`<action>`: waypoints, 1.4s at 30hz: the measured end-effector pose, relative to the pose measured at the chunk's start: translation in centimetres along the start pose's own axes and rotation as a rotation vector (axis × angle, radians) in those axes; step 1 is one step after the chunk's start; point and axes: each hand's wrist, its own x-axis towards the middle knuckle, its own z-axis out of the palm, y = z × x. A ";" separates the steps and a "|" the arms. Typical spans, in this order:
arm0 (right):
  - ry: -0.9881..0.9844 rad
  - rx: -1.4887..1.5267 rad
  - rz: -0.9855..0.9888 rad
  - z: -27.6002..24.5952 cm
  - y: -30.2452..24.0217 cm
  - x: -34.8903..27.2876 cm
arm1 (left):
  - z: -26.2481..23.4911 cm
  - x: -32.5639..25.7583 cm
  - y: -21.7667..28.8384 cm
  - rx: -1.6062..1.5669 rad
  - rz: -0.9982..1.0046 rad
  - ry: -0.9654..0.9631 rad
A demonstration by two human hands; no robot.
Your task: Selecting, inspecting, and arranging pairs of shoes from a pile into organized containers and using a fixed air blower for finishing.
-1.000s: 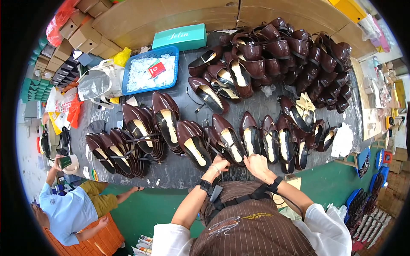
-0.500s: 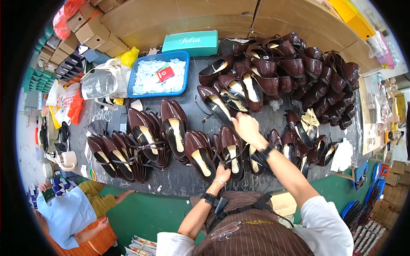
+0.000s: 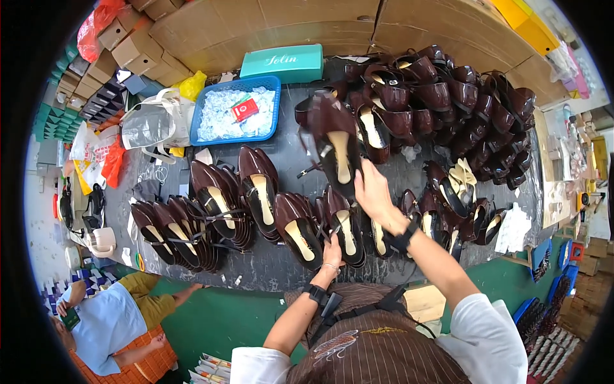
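Observation:
My right hand (image 3: 371,192) is raised over the dark table (image 3: 288,269) and grips a dark brown pointed shoe with a tan insole (image 3: 334,148), lifted clear of the rest. My left hand (image 3: 332,253) rests at the near edge, fingers on the heel end of a brown shoe (image 3: 345,229) in the front row. Rows of similar brown shoes (image 3: 217,214) lie side by side to the left. A large heap of brown shoes (image 3: 448,102) fills the far right of the table.
A blue basket of small white packets (image 3: 238,115) and a teal box (image 3: 283,63) stand at the back. Cardboard sheets (image 3: 268,25) line the far side. Plastic bags (image 3: 148,125) lie at left. A person in a light blue shirt (image 3: 96,326) sits low at left.
My right hand left the front row, reached toward the heap and now holds a shoe lifted above the table. My left hand stayed at the near edge.

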 end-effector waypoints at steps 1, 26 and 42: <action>0.010 -0.021 0.042 -0.7 -0.1 -2.0 | 0.2 -0.1 0.1 -0.101 -0.023 -0.037; -0.463 -0.490 0.194 5.8 12.7 1.3 | -0.6 -1.0 3.5 -0.271 -0.132 -0.347; -0.216 -0.097 -0.197 -1.6 -3.6 -12.1 | -3.6 2.4 -2.2 -0.447 -0.111 -0.438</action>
